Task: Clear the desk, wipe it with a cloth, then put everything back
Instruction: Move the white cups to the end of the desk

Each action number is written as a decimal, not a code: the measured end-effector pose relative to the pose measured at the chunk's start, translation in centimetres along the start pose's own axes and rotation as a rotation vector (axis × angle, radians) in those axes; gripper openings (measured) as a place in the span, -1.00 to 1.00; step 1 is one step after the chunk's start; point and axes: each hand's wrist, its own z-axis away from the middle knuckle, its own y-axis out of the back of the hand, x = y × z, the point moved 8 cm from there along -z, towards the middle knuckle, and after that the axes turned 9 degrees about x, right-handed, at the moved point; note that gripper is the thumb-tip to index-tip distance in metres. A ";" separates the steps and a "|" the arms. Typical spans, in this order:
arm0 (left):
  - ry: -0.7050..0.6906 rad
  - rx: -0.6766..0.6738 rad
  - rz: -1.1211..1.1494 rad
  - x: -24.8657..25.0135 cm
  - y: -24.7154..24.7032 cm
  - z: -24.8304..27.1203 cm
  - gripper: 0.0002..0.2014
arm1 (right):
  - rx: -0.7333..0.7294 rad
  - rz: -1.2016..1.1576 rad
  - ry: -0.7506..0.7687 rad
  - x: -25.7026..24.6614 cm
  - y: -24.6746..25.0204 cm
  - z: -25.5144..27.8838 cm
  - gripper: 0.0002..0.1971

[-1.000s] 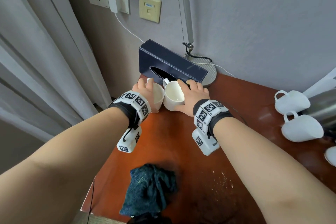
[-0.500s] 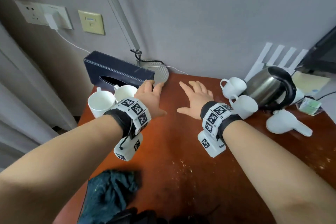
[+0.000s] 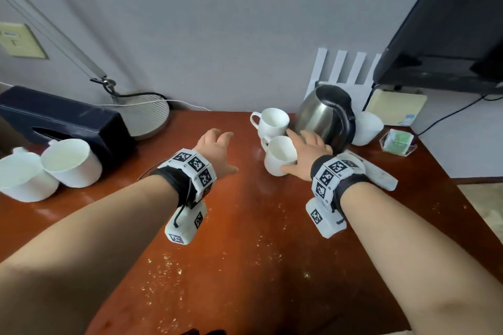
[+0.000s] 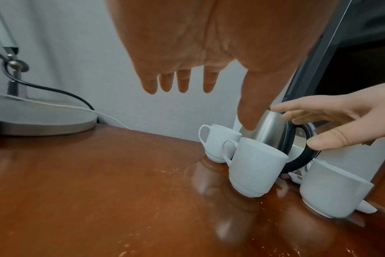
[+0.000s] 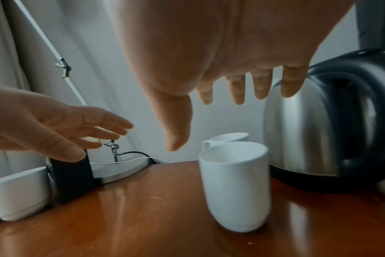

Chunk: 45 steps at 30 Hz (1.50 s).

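A reddish-brown desk [image 3: 245, 226] stands against a grey wall, its near surface in the lower centre of the head view speckled with pale crumbs [image 3: 168, 264].

Both forearms enter from the bottom corners. The left hand [image 3: 217, 152], mid-frame, has its fingers spread wide and holds nothing; the left wrist view shows it above the wood, clear of any object. The right hand [image 3: 307, 155], right of centre, is likewise open and empty, poised over the nearer mug [image 3: 280, 158]; whether the thumb touches the mug's side cannot be told.

At the left edge, two more mugs [image 3: 51, 168] sit side by side, just before a dark tissue box [image 3: 62, 122]. Behind the nearer mug stands a second mug [image 3: 272, 122], and just beside both a steel kettle [image 3: 324, 117] with a black handle. A lamp base [image 3: 147, 117] with trailing cords lies at the wall, upper left.

Risks, as judged:
- The two mugs and the kettle are crowded close; taking hold of one could knock its neighbour or tip it.
- The mug handles face left, away from the right hand; a hold round the smooth body may slip.
- The kettle's contents are unknown; a jolt could spill them.
- The crumbs remain, so the wiping appears outstanding.
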 end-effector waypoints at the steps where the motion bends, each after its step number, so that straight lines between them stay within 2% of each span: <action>1: -0.003 -0.011 0.002 1.1 -0.5 -0.3 -0.14 | 0.006 0.006 0.001 1.4 0.0 -0.3 -0.10; 9: -0.064 -0.088 -0.050 10.0 -5.7 -3.1 -0.12 | -0.039 0.061 -0.113 11.8 -1.0 -0.9 -0.15; 14: -0.113 -0.150 -0.189 13.1 -8.7 -5.2 -0.10 | -0.082 -0.046 -0.191 14.8 -3.3 -0.7 -0.21; 17: -0.089 -0.145 -0.257 13.7 -9.9 -6.3 -0.12 | -0.085 -0.177 -0.207 15.4 -4.6 -0.8 -0.32; 21: -0.077 -0.110 -0.254 14.0 -10.0 -7.0 -0.34 | -0.026 -0.217 -0.206 15.6 -4.9 -1.0 -0.40; 24: -0.102 -0.086 -0.243 14.0 -10.0 -6.9 -0.40 | -0.019 -0.244 -0.217 15.7 -5.3 -1.0 -0.40; 31: -0.138 -0.122 -0.277 13.9 -10.1 -5.5 -0.36 | -0.104 -0.172 -0.238 15.2 -6.5 -0.7 -0.30; 34: -0.147 -0.132 -0.256 13.6 -9.0 -5.1 -0.29 | -0.119 -0.163 -0.226 14.9 -6.0 -0.4 -0.30; 38: -0.126 -0.086 -0.219 12.0 -6.6 -4.2 -0.30 | -0.104 -0.139 -0.162 13.8 -4.9 0.7 -0.34; 45: -0.134 0.016 -0.170 8.1 -1.0 -1.1 -0.28 | -0.031 -0.149 -0.030 6.6 -1.1 2.2 -0.30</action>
